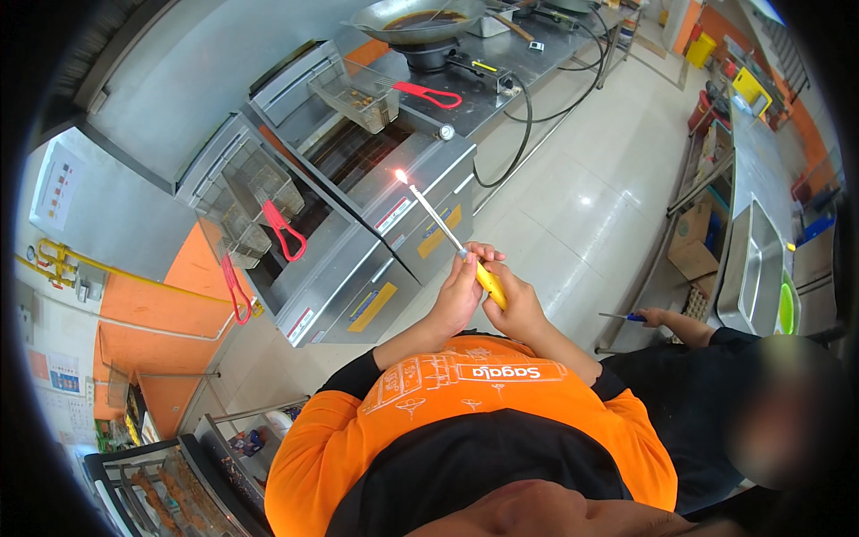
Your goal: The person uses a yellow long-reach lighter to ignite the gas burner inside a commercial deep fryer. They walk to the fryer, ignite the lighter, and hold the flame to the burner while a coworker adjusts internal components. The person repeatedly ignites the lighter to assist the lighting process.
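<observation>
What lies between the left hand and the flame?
In the head view, the slim silver barrel of the yellow lighter runs from the left hand to the flame.

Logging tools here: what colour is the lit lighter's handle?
The lighter handle is yellow, best seen in the head view.

Utility lighter [492, 285]: handle partly hidden within fingers [484, 251] of left hand [457, 294] and right hand [521, 310].
Beyond fingers: wok [380, 34] cut off by top edge; bits in fryer basket [362, 98] too small to identify.
Far left of fingers: wall poster [59, 190], print too small.
Right of fingers: blue-handled tool [636, 317], kind unclear, grip end hidden by co-worker's hand [655, 319].
Below right of fingers: co-worker's face [787, 412] blurred.
</observation>
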`<state>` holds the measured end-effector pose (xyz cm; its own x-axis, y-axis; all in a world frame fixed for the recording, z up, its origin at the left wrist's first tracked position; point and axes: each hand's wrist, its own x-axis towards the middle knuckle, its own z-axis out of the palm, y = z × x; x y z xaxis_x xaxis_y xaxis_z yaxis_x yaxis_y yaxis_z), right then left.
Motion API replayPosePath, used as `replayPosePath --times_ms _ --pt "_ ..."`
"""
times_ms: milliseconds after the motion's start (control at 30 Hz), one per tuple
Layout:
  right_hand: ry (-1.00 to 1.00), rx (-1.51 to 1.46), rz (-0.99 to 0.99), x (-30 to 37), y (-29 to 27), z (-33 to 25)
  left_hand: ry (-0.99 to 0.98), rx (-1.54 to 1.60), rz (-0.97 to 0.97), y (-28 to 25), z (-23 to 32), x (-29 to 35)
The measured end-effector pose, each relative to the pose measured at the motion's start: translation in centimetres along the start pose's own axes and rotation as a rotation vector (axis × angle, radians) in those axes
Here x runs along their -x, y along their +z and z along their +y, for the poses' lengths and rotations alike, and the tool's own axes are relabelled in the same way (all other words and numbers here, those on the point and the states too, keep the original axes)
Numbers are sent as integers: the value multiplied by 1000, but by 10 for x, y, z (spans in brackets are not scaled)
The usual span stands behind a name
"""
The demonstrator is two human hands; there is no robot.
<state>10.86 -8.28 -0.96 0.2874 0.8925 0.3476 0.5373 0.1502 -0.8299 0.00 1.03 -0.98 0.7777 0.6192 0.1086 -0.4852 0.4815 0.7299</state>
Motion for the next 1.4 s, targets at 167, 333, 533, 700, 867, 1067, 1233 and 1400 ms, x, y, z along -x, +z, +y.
replayPosePath --times_ms 167,333,533,700,867,1067,1233,1400 --pt "-19 -49 9 -6 -1 -12 -33 -32 8 -3 -2 -5" --pt "53 -54 -56 -5 0 -5 -104 -88 16 -11 -3 -5" --pt "173 -72 -203 -11 6 34 -245 -216 247 -85 -46 5" --pt "382 -85 -285 6 24 79 -478 -325 710 -188 -78 57" --pt "424 -82 -275 15 34 103 -631 -298 964 -234 -104 111" --pt "456 -86 -252 29 43 137 -611 -122 1126 -299 -126 127" --pt "508 -85 -250 37 33 156 -436 -27 1229 -352 -124 96" --pt "663 -241 -229 27 -1 125 -262 180 1323 -381 -116 68"
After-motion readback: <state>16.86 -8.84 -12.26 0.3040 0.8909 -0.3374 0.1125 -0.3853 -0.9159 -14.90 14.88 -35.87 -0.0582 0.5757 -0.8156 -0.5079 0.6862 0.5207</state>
